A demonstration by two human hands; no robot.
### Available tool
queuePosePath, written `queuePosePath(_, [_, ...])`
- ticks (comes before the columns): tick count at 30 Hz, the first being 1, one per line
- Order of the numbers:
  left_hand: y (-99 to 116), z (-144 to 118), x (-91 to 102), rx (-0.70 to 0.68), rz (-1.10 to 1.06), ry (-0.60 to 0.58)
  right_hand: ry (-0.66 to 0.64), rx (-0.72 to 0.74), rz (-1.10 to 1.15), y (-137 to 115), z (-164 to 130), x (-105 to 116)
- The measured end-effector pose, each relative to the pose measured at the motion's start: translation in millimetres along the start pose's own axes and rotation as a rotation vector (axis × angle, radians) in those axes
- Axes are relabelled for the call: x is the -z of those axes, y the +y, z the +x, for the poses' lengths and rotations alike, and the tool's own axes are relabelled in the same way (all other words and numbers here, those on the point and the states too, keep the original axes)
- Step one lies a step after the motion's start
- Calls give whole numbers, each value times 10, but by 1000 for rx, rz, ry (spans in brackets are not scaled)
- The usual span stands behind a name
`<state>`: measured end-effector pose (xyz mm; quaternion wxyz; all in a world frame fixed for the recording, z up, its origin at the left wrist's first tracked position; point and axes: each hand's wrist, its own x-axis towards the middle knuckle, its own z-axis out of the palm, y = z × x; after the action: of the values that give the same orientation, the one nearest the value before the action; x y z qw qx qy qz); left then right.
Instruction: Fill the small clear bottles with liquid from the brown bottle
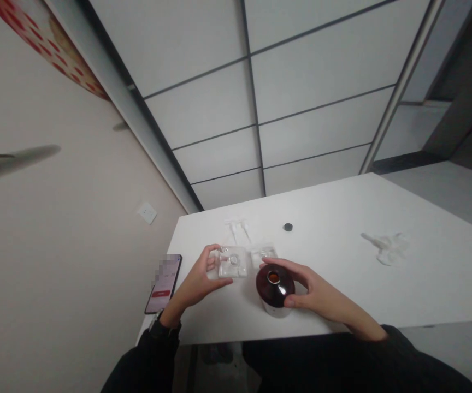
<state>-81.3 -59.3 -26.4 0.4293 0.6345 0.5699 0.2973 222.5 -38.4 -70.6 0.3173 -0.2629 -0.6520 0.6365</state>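
From my head camera I look down on a white table [342,262] whose near edge runs just in front of my body. My right hand [313,292] is curled around a dark amber bottle [275,286] that stands upright near the table's front edge, at about six o'clock on the tabletop; my thumb and fingers wrap its shoulder from the three o'clock side, and its open round mouth faces up at me. My left hand [201,278] grips a clear plastic tray [231,262] just at ten o'clock from the bottle, fingers hooked over its far left corner and thumb pressed along its near edge; what sits in its moulded pockets is too pale to make out. A second clear plastic piece [264,254] lies just behind the bottle at twelve o'clock, beside the tray. Further back, at about eleven o'clock, two white pump-like pieces [236,228] lie on the table. A small black cap [288,227] rests alone at one o'clock, well apart from the bottle. A crumpled clear wrapper [385,248] lies out at two o'clock. A phone [163,284] with a lit screen lies at the table's left edge, at nine o'clock, just beside my left wrist. Both my sleeves are dark.
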Motion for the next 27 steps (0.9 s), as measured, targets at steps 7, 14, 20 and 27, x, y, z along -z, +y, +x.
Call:
queuePosePath(7, [-471,204,-127,-24,240,152,28,-81,-73,-76,-87,111])
queuePosePath(14, [-591,260,-193,-141,400,177,44,-123,-82,-18,-126,162])
queuePosePath(20, [-576,276,-270,-197,433,179,38,-126,-85,5,-122,165])
queuePosePath(27, [-680,242,-179,-162,428,213,33,-129,-78,-3,-118,205])
